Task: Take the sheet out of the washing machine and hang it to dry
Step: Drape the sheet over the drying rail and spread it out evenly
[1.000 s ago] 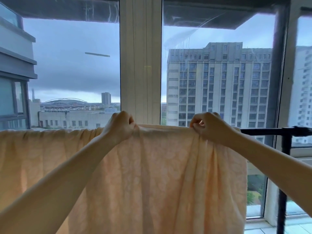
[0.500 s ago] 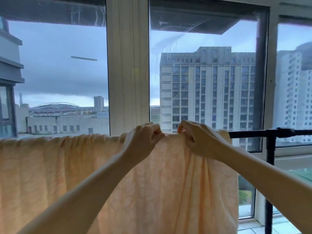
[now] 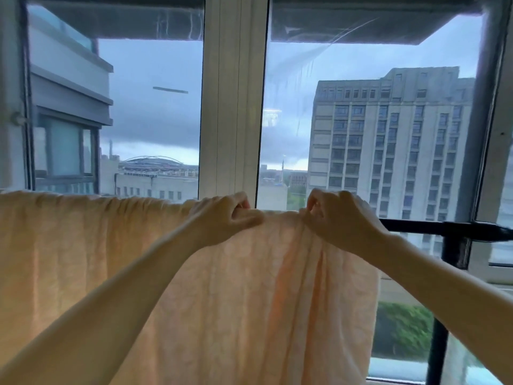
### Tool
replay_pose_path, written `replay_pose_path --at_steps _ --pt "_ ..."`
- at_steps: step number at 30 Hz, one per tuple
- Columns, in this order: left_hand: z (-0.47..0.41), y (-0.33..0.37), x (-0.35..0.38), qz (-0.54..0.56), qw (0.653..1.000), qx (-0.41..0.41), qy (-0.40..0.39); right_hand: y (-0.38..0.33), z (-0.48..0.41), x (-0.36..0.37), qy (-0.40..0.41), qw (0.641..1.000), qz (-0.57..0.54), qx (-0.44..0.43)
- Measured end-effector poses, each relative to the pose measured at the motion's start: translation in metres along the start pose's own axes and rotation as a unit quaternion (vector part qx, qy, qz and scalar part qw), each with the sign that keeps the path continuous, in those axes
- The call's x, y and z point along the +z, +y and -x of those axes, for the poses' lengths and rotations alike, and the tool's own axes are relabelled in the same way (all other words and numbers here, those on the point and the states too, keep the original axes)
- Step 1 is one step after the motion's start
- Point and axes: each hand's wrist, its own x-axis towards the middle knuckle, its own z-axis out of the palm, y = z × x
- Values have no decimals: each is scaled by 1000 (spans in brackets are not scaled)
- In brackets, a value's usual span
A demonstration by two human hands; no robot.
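Both forearms come up from the bottom corners of the frame to mid-frame. Left hand: fingers curled, thumb pressed down, pinching the top fold of the sheet. Right hand, just beside it: fingers also curled, gripping a bunch of the same fold. The sheet is draped over the rail, runs from the left edge to right of centre, and hangs past the bottom of the frame. The rail is bare only at the right, where it meets the post. The cloth is gathered along the top and falls in deep folds under the right hand. Likely step: spreading it along the rail. Risks: the hands sit close together, so a hard sideways tug drags the whole sheet instead of opening the gather, and it can slip off. How much hangs on the far side cannot be seen; if that side is short, the near side's weight pulls the sheet down once the grip goes. Folds left bunched dry slowly. A pull past the sheet's right edge can catch the cloth on the rail joint. Behind is the window, close to the rail, so damp cloth may touch the glass. A building and grey sky lie beyond.
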Motion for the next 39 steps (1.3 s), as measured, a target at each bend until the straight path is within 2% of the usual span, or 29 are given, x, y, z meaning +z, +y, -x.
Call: replay_pose_path --at_steps 2,4,7,10,15,18,24,30,34,39 --pt "1 5 -3 -12 1000 -13 -5 2 6 2 -38 997 64 17" --pt "0 7 -6 8 999 -33 -13 1 14 5 -54 994 94 -4" --pt "-2 12 -13 75 996 -44 -29 4 16 1 -31 997 48 -52" --pt "-2 12 -16 125 991 -38 -8 6 19 -3 -10 997 14 -81" --pt "-6 15 -10 123 991 -41 41 5 24 -6 29 996 -23 -78" --pt "-8 21 -6 93 993 -43 62 3 16 -11 30 997 -25 -62" --pt "-27 21 -11 102 992 -72 24 2 -20 -17 22 994 -93 43" --pt "-33 3 -7 39 987 -155 24 13 -26 -4 -115 982 -137 55" --pt "-35 5 -7 37 985 -168 13 31 -17 -6 -107 982 -143 56" --pt "-35 13 -4 34 986 -161 28 74 1 -18 -59 985 -125 103"
